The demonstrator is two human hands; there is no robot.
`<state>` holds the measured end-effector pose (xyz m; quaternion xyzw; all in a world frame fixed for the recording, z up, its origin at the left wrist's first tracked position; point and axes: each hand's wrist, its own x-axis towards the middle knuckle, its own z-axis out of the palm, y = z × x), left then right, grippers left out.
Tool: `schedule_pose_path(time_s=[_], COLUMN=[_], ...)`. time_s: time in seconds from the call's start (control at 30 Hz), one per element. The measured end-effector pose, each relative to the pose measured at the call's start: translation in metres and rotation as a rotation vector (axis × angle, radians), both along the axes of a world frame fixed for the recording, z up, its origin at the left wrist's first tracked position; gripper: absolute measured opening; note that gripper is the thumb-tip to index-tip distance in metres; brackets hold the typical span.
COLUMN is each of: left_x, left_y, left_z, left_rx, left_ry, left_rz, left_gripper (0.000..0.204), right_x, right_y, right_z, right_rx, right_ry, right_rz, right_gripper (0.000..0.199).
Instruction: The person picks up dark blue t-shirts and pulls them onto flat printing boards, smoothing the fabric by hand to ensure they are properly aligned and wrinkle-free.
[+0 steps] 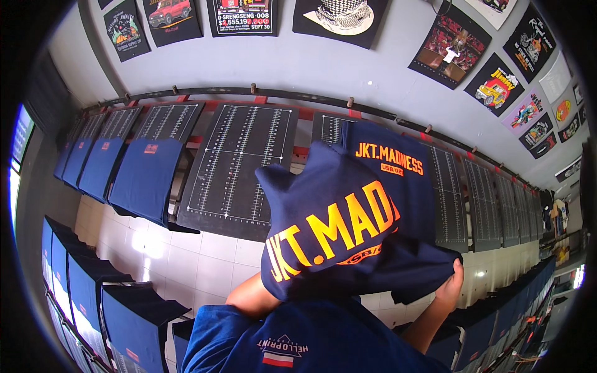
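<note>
A navy T-shirt (pixel 311 193) with large orange lettering is draped in front of me, bunched and lifted off the boards. At its lower right corner, my right hand (pixel 451 287) is closed on the cloth, pinching the edge. My left forearm goes in under the shirt, and the cloth hides that hand and its fingers. Just behind lies another navy printed T-shirt (pixel 418 193), with smaller orange lettering, on a black printing board; the held shirt overlaps part of it.
A bare black board (pixel 239 163) with white ruler marks stands to the left. Farther left, navy shirts (pixel 148 171) cover several boards. More boards (pixel 482 199) run off to the right. Behind me are further rows of navy shirts (pixel 134 320). Printed sample cloths (pixel 451 46) hang on the wall.
</note>
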<state>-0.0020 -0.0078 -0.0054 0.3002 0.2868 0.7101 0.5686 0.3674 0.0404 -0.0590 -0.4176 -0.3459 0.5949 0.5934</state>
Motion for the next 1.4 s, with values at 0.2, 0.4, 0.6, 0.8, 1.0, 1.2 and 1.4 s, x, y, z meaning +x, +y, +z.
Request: schedule_pose_path(time_s=[0.2,0.4,0.6,0.8,1.0,1.2,1.4], left_x=[0.002,0.000,0.018,-0.048,-0.192,-0.288,-0.299], left_y=[-0.004,-0.012,-0.044,-0.083,-0.041,0.013,0.019], left_z=[0.008,-0.037,-0.182,-0.286,-0.271,-0.295,-0.296], left_rx=[0.036,0.004,-0.194,-0.347,-0.453,-0.606,-0.610], left_ry=[0.576,0.556,0.796,1.395,1.619,1.797,1.914], left_rz=[0.181,0.116,-0.425,-0.819,0.539,0.687,0.523], left_gripper=[0.043,0.043,0.044,0.045,0.012,0.045,0.052], right_x=[0.012,0.018,0.041,-0.005,-0.045,-0.076,-0.092], right_y=[0.008,0.013,0.013,0.006,-0.010,-0.018,-0.035], right_z=[-0.006,-0.007,0.012,0.038,0.028,0.025,0.028], right_rx=[0.108,0.177,0.234,0.813,0.847,0.804,0.770], right_ry=[0.030,0.136,0.169,-0.490,-0.582,-0.594,-0.599], right_rz=[0.151,0.184,-0.162,-0.943,-0.822,-0.741,-0.732], right_gripper=[0.042,0.044,0.044,0.039,0.039,0.039,0.039])
